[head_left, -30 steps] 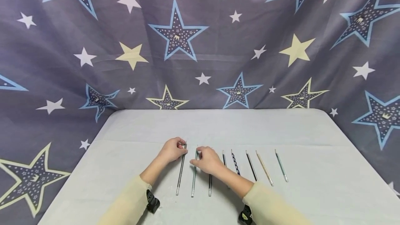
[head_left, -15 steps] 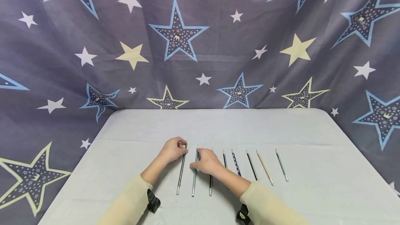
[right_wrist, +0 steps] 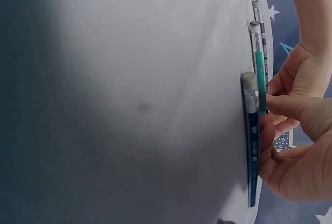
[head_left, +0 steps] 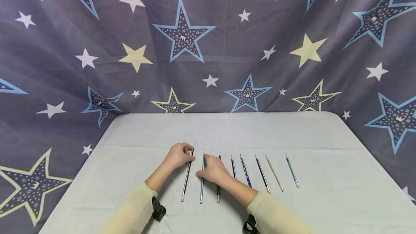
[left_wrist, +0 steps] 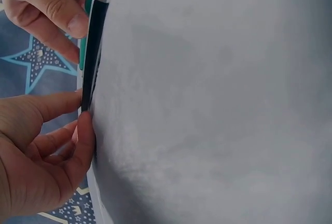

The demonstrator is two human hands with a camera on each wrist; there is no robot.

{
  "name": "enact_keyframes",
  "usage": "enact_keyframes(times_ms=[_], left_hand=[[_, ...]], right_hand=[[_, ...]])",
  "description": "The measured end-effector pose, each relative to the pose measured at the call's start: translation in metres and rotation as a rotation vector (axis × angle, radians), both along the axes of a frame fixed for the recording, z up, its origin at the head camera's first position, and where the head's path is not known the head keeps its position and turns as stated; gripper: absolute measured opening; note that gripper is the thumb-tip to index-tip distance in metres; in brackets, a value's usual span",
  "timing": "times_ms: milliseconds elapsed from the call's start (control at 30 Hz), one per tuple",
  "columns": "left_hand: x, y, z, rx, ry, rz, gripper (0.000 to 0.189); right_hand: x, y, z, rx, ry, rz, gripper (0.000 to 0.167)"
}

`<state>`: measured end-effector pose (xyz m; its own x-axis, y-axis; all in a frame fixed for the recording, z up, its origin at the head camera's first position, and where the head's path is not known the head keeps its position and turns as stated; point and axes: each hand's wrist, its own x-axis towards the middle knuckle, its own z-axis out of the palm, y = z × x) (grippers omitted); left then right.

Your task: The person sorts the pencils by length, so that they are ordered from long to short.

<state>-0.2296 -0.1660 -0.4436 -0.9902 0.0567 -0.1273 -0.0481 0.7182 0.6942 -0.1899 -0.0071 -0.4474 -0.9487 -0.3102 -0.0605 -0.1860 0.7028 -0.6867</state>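
My left hand (head_left: 177, 155) pinches a black pencil (head_left: 187, 180) near its upper end, thumb and fingertips on either side; the left wrist view shows that pinch close up on the black pencil (left_wrist: 96, 37). Just to the right, my right hand (head_left: 214, 169) holds a green pencil (head_left: 202, 190) near its tip, with the thumb to the left and fingers to the right. In the right wrist view the green pencil (right_wrist: 260, 73) runs in between the fingers. A dark pencil (head_left: 218, 194) lies partly hidden under the right hand and wrist.
Farther right on the white table (head_left: 325, 205) several more pencils lie in a row: a dark one (head_left: 233, 167), a blue patterned one (head_left: 246, 170), a black one (head_left: 262, 174), a wood-coloured one (head_left: 274, 173) and a teal one (head_left: 292, 170). A star-patterned curtain (head_left: 227, 53) hangs behind.
The lower end of the black pencil has swung slightly left. My right hand and forearm have shifted a little left, uncovering more of the dark pencil's tip. The left hand stays nearly in place.
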Motion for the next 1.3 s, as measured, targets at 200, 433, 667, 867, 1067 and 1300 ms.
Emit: enact_keyframes(times_ms=[200,433,667,867,1067,1300], left_hand=[[0.001,0.000,-0.001,0.052,-0.026,0.013,0.039],[0.000,-0.002,-0.006,0.121,-0.041,0.044,0.037],[0.001,-0.006,-0.007,0.166,-0.053,0.063,0.035],[0.002,-0.006,-0.004,0.208,-0.061,0.077,0.031],[0.003,-0.006,-0.003,0.250,-0.081,0.085,0.029],[0.003,-0.007,-0.002,0.305,-0.090,0.096,0.031]], right_hand=[[0.001,-0.001,0.000,0.006,0.000,-0.026,0.070],[0.001,0.000,-0.001,-0.056,-0.028,-0.034,0.062],[-0.002,0.003,-0.002,-0.152,-0.109,0.000,0.059],[-0.005,0.006,0.002,-0.140,-0.134,-0.001,0.061],[-0.003,0.010,0.006,-0.142,-0.135,-0.003,0.052],[-0.001,0.009,0.007,-0.120,-0.127,0.012,0.046]])
